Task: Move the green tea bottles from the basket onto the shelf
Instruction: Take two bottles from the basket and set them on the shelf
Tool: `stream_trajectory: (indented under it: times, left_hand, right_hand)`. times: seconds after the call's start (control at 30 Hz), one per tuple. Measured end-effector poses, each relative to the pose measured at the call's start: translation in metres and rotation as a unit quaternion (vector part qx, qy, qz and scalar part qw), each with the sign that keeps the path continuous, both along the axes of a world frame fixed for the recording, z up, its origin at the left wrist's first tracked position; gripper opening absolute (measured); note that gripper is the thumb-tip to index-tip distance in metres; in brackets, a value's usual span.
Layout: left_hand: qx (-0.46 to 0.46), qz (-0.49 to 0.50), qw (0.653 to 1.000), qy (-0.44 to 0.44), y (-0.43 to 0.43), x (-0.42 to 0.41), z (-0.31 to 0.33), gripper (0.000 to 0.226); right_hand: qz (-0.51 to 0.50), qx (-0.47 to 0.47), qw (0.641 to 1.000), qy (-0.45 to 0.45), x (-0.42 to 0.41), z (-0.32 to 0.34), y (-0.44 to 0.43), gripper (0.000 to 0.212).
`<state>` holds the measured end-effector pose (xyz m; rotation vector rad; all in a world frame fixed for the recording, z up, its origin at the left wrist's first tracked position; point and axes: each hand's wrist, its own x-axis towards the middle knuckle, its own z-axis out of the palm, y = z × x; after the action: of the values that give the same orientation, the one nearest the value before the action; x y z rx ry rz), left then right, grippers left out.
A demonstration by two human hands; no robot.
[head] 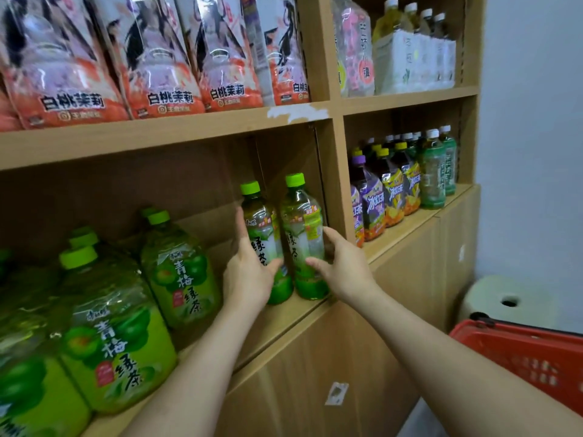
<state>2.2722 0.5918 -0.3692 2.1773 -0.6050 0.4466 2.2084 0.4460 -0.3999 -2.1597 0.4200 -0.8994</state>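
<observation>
Grips left green tea bottle [263,228] with left hand [249,275], right green tea bottle [303,222] with right hand [342,269], fingers [331,235] curled round each. Holds both upright, side by side, on the shelf [293,313] by its right wall.

Two green tea bottles [303,222] upright on the shelf [284,313], left hand [249,275] and right hand [344,269] around one each
</observation>
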Motion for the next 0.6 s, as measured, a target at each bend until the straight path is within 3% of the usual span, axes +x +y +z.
stream_trajectory:
  times: [0.13, 0.23, 0.33, 0.47, 0.6]
  left_hand:
    - [-0.003, -0.012, 1.000, 0.027, -0.001, -0.007, 0.003, 0.117]
    - [-0.026, -0.018, 0.994, -0.106, 0.004, -0.029, -0.004, 0.098]
    - [-0.101, -0.150, 0.965, -0.188, -0.011, -0.069, -0.018, 0.062]
    - [-0.089, -0.308, 0.936, -0.144, -0.069, -0.118, -0.053, 0.034]
    - [-0.031, -0.396, 0.916, -0.058, -0.141, -0.146, -0.101, 0.025]
  right_hand:
    - [-0.044, -0.024, 0.995, 0.081, -0.018, -0.016, -0.007, 0.055]
    - [-0.019, -0.011, 0.999, 0.026, -0.055, -0.018, -0.020, 0.049]
    - [0.017, 0.021, 1.000, 0.001, -0.103, -0.021, -0.050, 0.032]
    - [-0.007, 0.025, 0.995, 0.093, -0.173, -0.043, -0.110, 0.008]
    - [-0.069, 0.016, 0.974, 0.216, -0.238, -0.083, -0.167, 0.003]
